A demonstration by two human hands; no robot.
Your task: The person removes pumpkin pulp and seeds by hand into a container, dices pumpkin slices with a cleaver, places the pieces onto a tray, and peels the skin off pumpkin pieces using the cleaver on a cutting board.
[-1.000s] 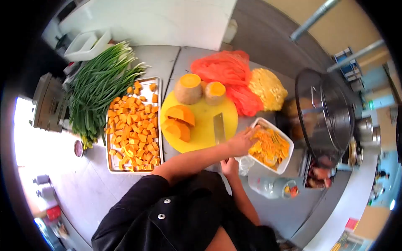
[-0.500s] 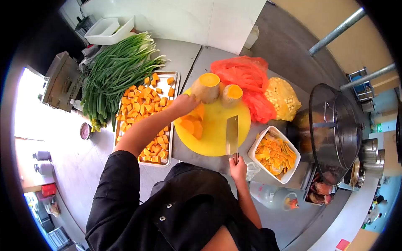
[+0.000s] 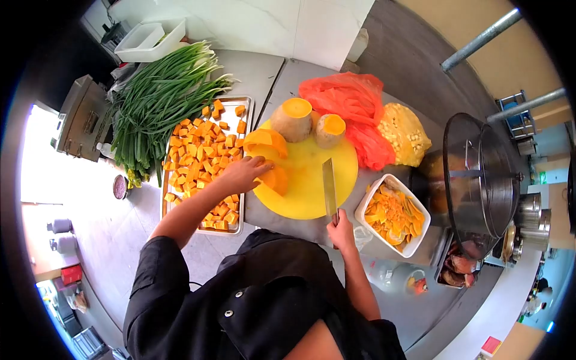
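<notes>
My left hand reaches to the left edge of the round yellow cutting board, its fingers curled on a curved orange pumpkin piece. Just above it lies another peeled pumpkin piece. My right hand grips the handle of a cleaver, whose blade stands over the board's right part. Two cut squash ends with pale skin stand at the board's back, a larger one and a smaller one.
A metal tray of orange cubes lies at left, with green onions beyond. A white container of peelings is at right, near a large pot. Red bags and a yellow bag lie behind.
My left hand has gone from the white container to the squash, then down onto the lower pumpkin piece. My right hand has raised the cleaver slightly and turned its blade more edge-on.
</notes>
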